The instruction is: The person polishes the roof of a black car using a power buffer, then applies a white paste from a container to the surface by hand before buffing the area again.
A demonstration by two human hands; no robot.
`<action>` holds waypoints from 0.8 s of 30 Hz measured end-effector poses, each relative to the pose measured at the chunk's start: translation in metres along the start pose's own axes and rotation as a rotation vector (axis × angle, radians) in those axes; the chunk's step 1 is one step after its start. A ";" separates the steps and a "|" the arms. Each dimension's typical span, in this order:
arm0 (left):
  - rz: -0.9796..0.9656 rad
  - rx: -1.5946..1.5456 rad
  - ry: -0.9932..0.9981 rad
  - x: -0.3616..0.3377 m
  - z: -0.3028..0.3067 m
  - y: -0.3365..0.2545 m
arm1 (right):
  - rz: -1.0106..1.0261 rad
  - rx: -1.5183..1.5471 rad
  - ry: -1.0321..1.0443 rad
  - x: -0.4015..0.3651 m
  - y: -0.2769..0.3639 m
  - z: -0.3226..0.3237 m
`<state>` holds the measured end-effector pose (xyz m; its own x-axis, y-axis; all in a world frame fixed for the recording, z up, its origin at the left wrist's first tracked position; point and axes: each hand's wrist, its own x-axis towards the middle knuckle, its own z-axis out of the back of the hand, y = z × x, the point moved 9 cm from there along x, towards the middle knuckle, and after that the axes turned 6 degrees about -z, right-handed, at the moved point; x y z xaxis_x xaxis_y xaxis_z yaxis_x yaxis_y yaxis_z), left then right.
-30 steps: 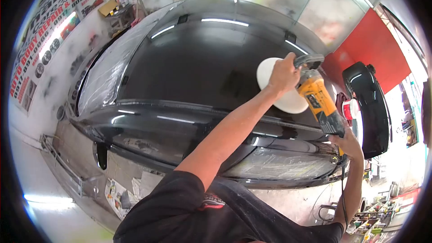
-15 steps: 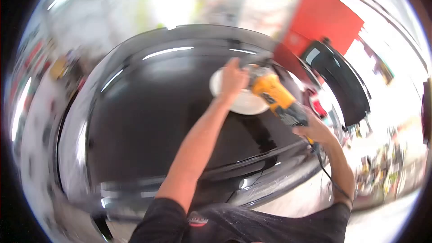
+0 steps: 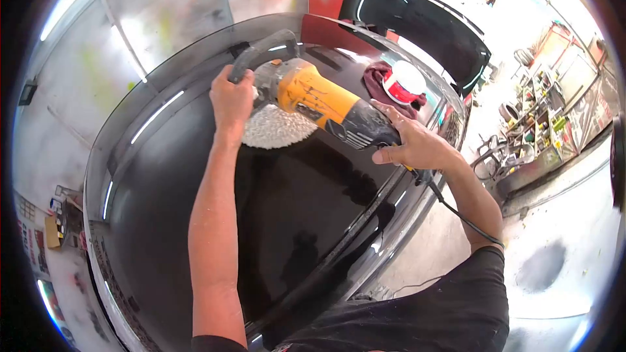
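Note:
A yellow and black power polisher (image 3: 319,99) lies across the view above a glossy black car panel (image 3: 195,176). Its fluffy white pad (image 3: 277,129) rests against the panel. My left hand (image 3: 233,101) is wrapped round the black loop handle at the polisher's head. At the rear end, my right hand (image 3: 417,140) holds the dark grip, with the thumb below and the fingers over the top. A black cord (image 3: 463,216) runs from that end past my right forearm.
A white and red tub (image 3: 404,83) sits on a maroon cloth (image 3: 377,78) on the car, beyond the polisher. Behind it stands a separate black panel (image 3: 417,26). At the right is a rack of bottles and tools (image 3: 535,124). A grey wall (image 3: 169,19) is at the back left.
The view has swung to the right and is sharper. The polisher and both hands now appear further left, still gripping, and the tub and cloth show more fully.

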<state>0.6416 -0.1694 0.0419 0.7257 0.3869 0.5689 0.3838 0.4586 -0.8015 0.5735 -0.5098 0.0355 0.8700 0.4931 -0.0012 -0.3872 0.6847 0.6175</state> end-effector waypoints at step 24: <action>0.092 0.108 -0.112 -0.001 0.010 0.016 | -0.156 -0.466 -0.316 0.123 -0.191 0.086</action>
<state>0.6416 -0.1540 0.0303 0.6848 0.5146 0.5159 0.2511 0.4980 -0.8300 0.7805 -0.6265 -0.0145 0.9486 0.2327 0.2144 -0.2787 0.9354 0.2176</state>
